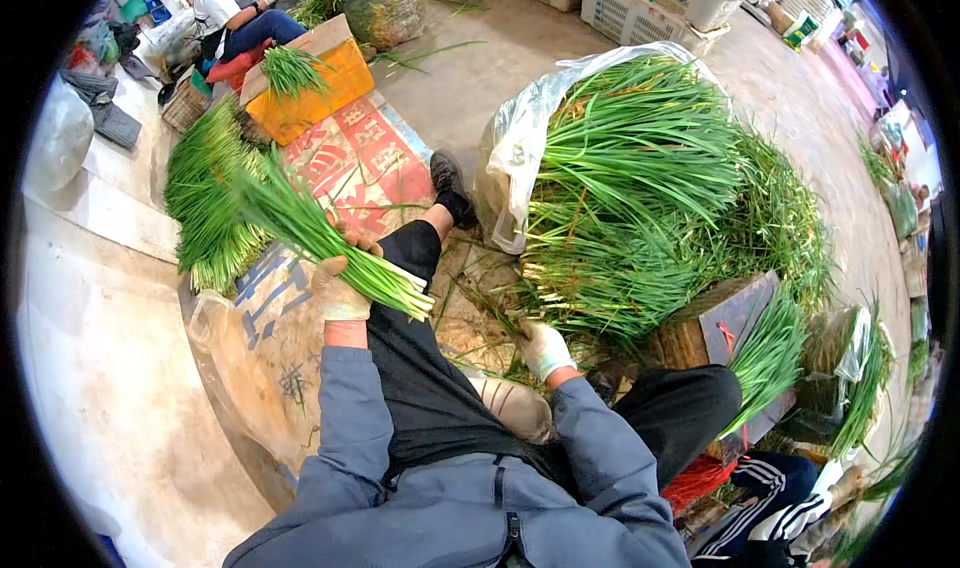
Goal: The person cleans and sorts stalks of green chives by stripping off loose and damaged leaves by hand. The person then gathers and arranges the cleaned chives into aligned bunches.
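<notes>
My left hand (340,286), in a pale work glove, is closed around a bunch of garlic chives (345,253). The white stem ends point right over my thigh, and the green tips, blurred, reach up and left. Low in the middle, my gloved right hand (545,350) has its fingers closed on a few dark, wilted chive leaves (492,313). Just above that hand rises a large heap of chives (640,158), partly wrapped in a clear plastic bag (515,163). A sorted pile of chives (210,193) lies to the left, beyond my left hand.
An orange box (315,93) with chives on top stands behind a red printed cardboard sheet (360,163). Another person (235,13) sits at upper left. White crates (640,13) line the back. At right, chives (765,358) lean by a dark box (735,318). Striped trousers show at lower right.
</notes>
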### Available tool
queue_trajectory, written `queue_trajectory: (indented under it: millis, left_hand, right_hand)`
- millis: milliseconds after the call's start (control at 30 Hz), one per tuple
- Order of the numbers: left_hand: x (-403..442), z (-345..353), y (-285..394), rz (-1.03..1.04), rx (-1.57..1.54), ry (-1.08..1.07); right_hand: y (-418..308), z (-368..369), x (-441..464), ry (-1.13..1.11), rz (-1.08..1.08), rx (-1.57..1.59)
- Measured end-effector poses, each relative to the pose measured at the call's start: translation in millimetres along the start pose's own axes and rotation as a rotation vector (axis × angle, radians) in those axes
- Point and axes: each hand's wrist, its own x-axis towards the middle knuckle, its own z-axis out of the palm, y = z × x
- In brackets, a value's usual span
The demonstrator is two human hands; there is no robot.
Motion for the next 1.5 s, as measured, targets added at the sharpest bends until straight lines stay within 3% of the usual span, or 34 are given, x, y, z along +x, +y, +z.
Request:
queue_trajectory:
  millis: [67,100,200,267,333,433,533,633,667,733,800,867,933,967,1000,1067,1133,1200,1233,1300,1367,1400,1500]
  left_hand:
    - [2,7,5,0.050,-0.018,0.034]
    - [3,9,5,0.053,0.005,0.019]
    - [-4,17,-3,0.061,0.022,-0.020]
    - [-2,9,-10,0.025,0.008,-0.079]
    - [-3,12,-17,-0.033,0.013,-0.035]
    - [-3,16,-27,-0.046,0.015,0.010]
    - [-7,11,-34,-0.040,0.028,0.044]
    - [-7,-12,-28,-0.045,-0.081,0.105]
    - [-6,-23,-22,-0.028,-0.107,0.127]
    - [-6,-21,-14,0.034,-0.086,0.095]
    - [-8,-16,-15,0.040,-0.063,0.119]
    - [-11,-11,-20,0.018,-0.158,0.078]
    - [-13,2,-29,0.003,-0.155,0.042]
    - [-13,4,-30,-0.023,-0.217,0.035]
    - [-13,5,-29,-0.046,-0.279,0.029]
    - [-12,2,-21,-0.037,-0.250,0.018]
    - [-16,-1,-13,-0.024,-0.244,0.035]
    - [-15,-2,-10,-0.006,-0.195,0.067]
    - [-15,-2,-10,0.006,-0.144,0.068]
    - [-19,-15,-14,0.006,-0.075,0.034]
    - [-19,-11,-20,-0.011,-0.080,0.060]
    - [-17,-6,-22,-0.030,-0.080,0.083]
    - [-16,0,-24,-0.053,-0.081,0.047]
  right_hand:
    - [51,37,5,-0.536,0.247,-0.346]
    - [42,30,9,-0.533,0.241,-0.349]
    - [-45,-24,-1,-0.013,0.058,-0.041]
    - [-91,-51,10,0.122,-0.124,0.181]
    - [-137,-72,9,0.158,-0.163,0.324]
    - [-180,-85,0,0.288,-0.387,0.054]
    - [-167,-58,15,0.180,-0.476,-0.157]
    - [-135,-50,16,0.259,-0.369,0.224]
    - [-111,-40,17,0.277,-0.261,0.189]
    - [-74,-41,15,-0.097,-0.051,-0.023]
    - [-74,-40,7,-0.216,0.038,0.087]
    - [-118,-47,5,0.066,-0.033,0.555]
    - [-138,-42,11,-0.035,-0.088,0.801]
    - [-135,-29,19,-0.204,-0.110,0.953]
    - [-125,-23,21,-0.200,-0.114,0.959]
    - [-96,-23,18,-0.218,-0.112,0.466]
    - [-40,-1,20,-0.374,0.027,-0.048]
    - [14,32,1,-0.224,0.075,-0.248]
    - [-40,-18,-2,-0.248,0.099,-0.123]
    - [-93,-44,-2,0.039,-0.124,0.188]
    - [-156,-79,-4,0.058,-0.216,0.390]
    - [-175,-82,-3,0.178,-0.316,0.242]
    - [-169,-59,10,0.150,-0.451,0.026]
